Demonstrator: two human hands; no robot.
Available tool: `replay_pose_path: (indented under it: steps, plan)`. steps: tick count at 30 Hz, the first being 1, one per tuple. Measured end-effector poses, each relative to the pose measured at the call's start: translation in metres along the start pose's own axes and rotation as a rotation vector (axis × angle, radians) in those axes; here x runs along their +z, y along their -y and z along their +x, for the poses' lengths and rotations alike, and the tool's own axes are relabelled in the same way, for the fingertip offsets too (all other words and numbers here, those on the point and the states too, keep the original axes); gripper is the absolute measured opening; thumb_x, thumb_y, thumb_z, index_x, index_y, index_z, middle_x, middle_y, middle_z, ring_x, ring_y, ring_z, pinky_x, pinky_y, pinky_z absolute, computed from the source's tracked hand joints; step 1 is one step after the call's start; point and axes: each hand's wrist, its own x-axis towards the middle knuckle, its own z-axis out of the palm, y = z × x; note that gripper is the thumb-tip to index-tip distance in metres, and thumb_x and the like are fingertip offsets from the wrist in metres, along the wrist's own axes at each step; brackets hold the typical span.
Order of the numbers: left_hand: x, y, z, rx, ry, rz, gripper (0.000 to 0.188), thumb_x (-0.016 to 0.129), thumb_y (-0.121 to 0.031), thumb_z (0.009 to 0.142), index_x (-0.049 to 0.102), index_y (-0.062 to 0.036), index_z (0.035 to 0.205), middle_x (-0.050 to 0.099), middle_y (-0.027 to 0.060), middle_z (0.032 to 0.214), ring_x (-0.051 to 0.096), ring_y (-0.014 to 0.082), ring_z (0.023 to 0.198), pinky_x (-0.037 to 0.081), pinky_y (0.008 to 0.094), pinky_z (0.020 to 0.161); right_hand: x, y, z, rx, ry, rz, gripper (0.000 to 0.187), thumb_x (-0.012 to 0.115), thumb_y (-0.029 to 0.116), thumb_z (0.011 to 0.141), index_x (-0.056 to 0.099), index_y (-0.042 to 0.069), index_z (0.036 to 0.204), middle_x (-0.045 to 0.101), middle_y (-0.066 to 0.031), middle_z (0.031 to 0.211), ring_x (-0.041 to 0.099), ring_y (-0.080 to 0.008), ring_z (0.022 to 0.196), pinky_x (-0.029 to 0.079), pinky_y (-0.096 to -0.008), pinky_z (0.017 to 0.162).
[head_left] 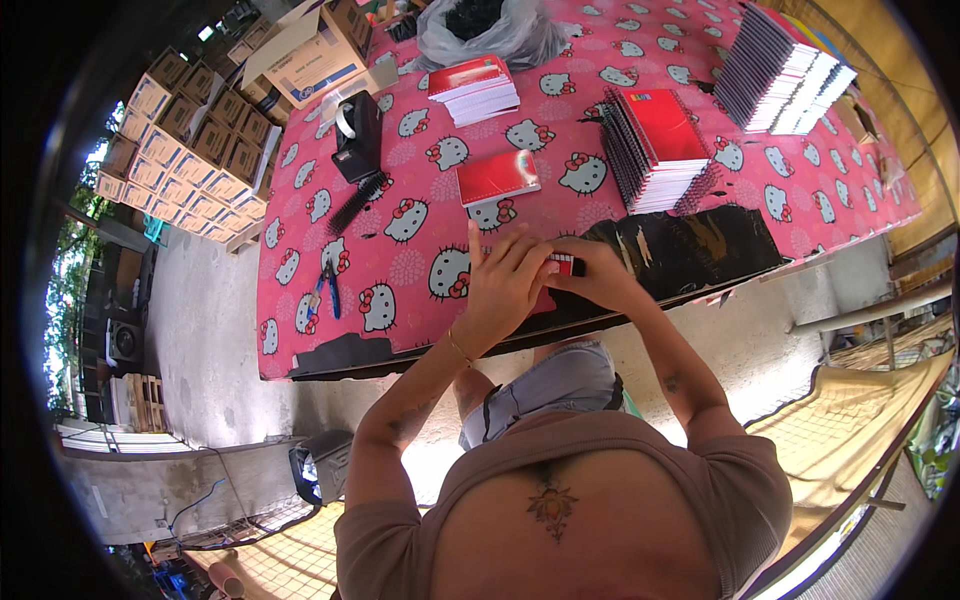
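At the near edge of the pink table, my hands meet over a small red and white piece (563, 263), mostly covered by fingers. My left hand (503, 278) has its index finger raised and its other fingers bent toward the piece. My right hand (603, 278) pinches it from the other side. Just beyond lies a thin red-covered block of pages (498, 178). Farther back sits a stack of red-covered pages (472, 92) without visible coils. To the right, red spiral notebooks (662, 135) are piled up.
On the left lie pliers (331, 285), black binding coils (353, 205) and a black tape dispenser (358, 132). An open carton (325, 60) and a plastic bag (490, 40) stand behind. More spiral notebooks (765, 65) rise far right. Stacked boxes (185, 160) stand beyond the table's left side.
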Motion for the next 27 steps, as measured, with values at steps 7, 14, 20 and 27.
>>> replay_pose_path:
  steps: [7,14,20,27]
  plan:
    - [0.002,0.001,-0.001,0.017,-0.031,-0.057,0.018,0.068,-0.021,0.09,0.066,-0.0121,0.106,0.069,0.0006,0.101,0.063,0.0211,0.109,0.015,0.0662,0.115,-0.046,0.006,-0.003,0.195,0.127,0.071,0.02,0.074,0.005,0.084,0.071,-0.001,0.102,0.074,-0.0089,0.091,0.069,-0.0136,0.083,0.054,-0.0281,0.076]
    - [-0.003,-0.001,0.002,-0.019,0.027,-0.148,0.016,0.069,-0.018,0.089,0.065,-0.0097,0.102,0.069,0.0038,0.102,0.064,0.0233,0.105,0.026,0.0554,0.114,-0.047,-0.005,0.004,0.137,0.2,0.191,0.014,0.074,0.004,0.082,0.07,-0.001,0.094,0.071,-0.0057,0.084,0.068,-0.0101,0.082,0.052,-0.0263,0.074]
    - [-0.012,-0.001,0.002,0.01,0.059,-0.157,0.017,0.069,-0.013,0.087,0.065,-0.0075,0.103,0.068,0.0073,0.099,0.063,0.0266,0.096,0.041,0.0468,0.097,-0.021,0.009,0.008,-0.113,0.046,-0.105,0.018,0.076,0.008,0.076,0.06,0.002,0.083,0.063,-0.0127,0.076,0.065,-0.0287,0.069,0.051,-0.0349,0.065]
    - [-0.039,-0.007,0.056,0.065,0.012,-0.172,0.021,0.065,-0.001,0.084,0.064,-0.0039,0.105,0.067,0.0108,0.095,0.063,0.0313,0.087,0.048,0.0432,0.082,-0.041,0.042,0.008,-0.154,-0.447,-0.348,0.023,0.074,0.005,0.077,0.064,0.003,0.098,0.066,-0.0154,0.094,0.066,-0.0313,0.089,0.051,-0.038,0.081]
